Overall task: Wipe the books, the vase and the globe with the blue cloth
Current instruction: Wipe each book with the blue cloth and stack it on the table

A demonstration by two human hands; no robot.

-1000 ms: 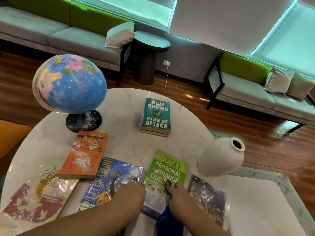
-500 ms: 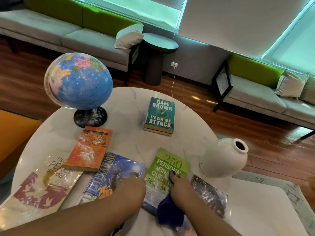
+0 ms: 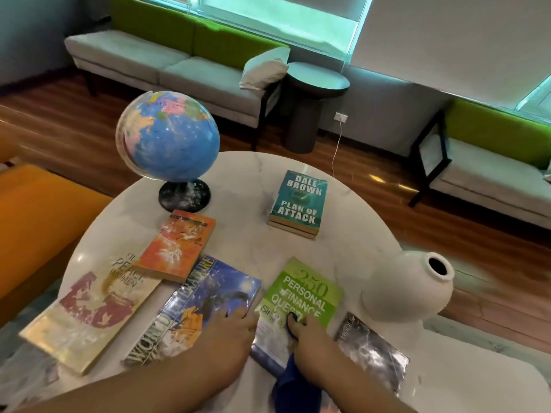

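On the round marble table (image 3: 247, 245), near edge: right hand (image 3: 313, 338) has the blue cloth (image 3: 295, 380) bunched in a clenched grip. It presses the cloth onto the lower half of the green "250 Personal Finance Questions" book (image 3: 304, 293). A bit of cloth pokes out at the fingertips, and the rest trails back under the wrist.

Left hand (image 3: 229, 329) lies on the near right corner of the "World Literature" book (image 3: 202, 305), just beside the green book's left edge. Fingers are laid on the cover, nothing grasped.

Other books, all flat:
- "Peace Women" book (image 3: 89, 311), far left.
- orange book (image 3: 176, 242), overlapping the "Peace Women" book's upper corner.
- teal "Plan of Attack" book (image 3: 298, 201), on its own toward the far side, well apart from the hands.
- dark glossy book (image 3: 372, 353), right of the green one, just beside the right forearm.

Globe (image 3: 170, 138) stands on its black base at the far left, just behind the orange book. White vase (image 3: 402, 293) sits at the table's right edge, mouth angled up and right, near the dark book. No hand or cloth on either.
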